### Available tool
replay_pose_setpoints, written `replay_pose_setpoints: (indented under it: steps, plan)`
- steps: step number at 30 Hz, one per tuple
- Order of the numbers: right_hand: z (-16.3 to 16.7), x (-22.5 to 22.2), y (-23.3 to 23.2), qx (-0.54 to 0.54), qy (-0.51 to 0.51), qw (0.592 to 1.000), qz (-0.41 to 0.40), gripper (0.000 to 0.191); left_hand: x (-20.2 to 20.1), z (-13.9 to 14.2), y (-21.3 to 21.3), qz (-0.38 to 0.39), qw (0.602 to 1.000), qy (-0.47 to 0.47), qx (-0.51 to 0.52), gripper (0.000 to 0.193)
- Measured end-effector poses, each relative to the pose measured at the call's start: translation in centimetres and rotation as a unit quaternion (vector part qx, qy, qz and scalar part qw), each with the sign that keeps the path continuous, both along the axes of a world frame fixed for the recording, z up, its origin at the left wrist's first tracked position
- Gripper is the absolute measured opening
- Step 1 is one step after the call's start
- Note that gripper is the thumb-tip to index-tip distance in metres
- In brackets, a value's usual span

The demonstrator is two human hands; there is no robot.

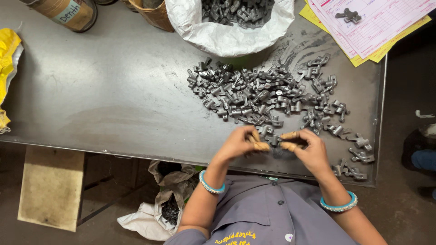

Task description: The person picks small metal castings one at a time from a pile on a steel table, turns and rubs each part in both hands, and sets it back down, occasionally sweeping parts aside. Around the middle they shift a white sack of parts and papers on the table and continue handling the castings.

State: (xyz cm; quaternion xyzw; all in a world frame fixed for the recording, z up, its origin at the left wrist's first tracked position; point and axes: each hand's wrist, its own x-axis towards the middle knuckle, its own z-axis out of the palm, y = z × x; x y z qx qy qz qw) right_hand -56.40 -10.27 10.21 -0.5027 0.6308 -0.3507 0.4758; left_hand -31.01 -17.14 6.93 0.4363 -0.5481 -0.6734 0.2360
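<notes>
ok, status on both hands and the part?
Left hand and right hand together pinch a small metal part at table edge. Loose parts pile just beyond. Nothing obstructing.

Tabletop (113,90): bare sheet metal, dull grey, smooth, with scuffs and smear marks. Loose parts (263,93): dark grey metal, matt, rough cast-looking surface. Sack (227,38): white woven plastic, slightly shiny, crinkled. Forms (381,22): thin pink and yellow paper, matt. Can (68,13): brownish cylinder with a paper label. Board (51,186) under the tabletop: pale, rough, looks like wood. Shirt (263,213): grey cloth, matt. Bangles (211,186): glossy turquoise. Fingertips (261,146) on both hands: wrapped in tan tape, matt.
</notes>
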Motion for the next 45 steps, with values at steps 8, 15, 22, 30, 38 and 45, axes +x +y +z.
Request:
replay_pose_setpoints:
  steps: [8, 15, 22, 30, 38, 45]
  plan:
    - [1.0, 3.1, -4.5, -0.245, 0.278, 0.928, 0.047, 0.044, -0.6, 4.6, -4.2, 0.301, 0.905, 0.302, 0.0, 0.037]
    - [0.3, 2.8, -4.7, -0.183, 0.213, 0.959, 0.023, 0.037, -1.9, 2.0, -0.5, 0.263, 0.949, 0.165, -0.048, 0.043]
    - [-2.9, 0.9, -1.7, -0.079, -0.181, 0.98, -0.023, 0.036, -2.3, 0.2, 1.5, 0.192, 0.974, 0.108, -0.049, 0.05]
    - [-4.0, 0.1, 0.3, 0.03, -0.314, 0.949, 0.008, 0.028, -1.7, -0.7, 2.2, 0.069, 0.966, 0.241, 0.064, 0.02]
    - [1.6, 2.1, -1.3, -0.059, 0.163, 0.983, 0.053, 0.038, 5.8, 1.1, 4.1, 0.23, 0.967, 0.109, -0.016, 0.008]
    - [1.3, 3.5, -2.2, -0.226, 0.31, 0.904, 0.188, 0.041, 20.2, 4.2, 9.9, 0.522, 0.846, -0.004, -0.108, 0.01]
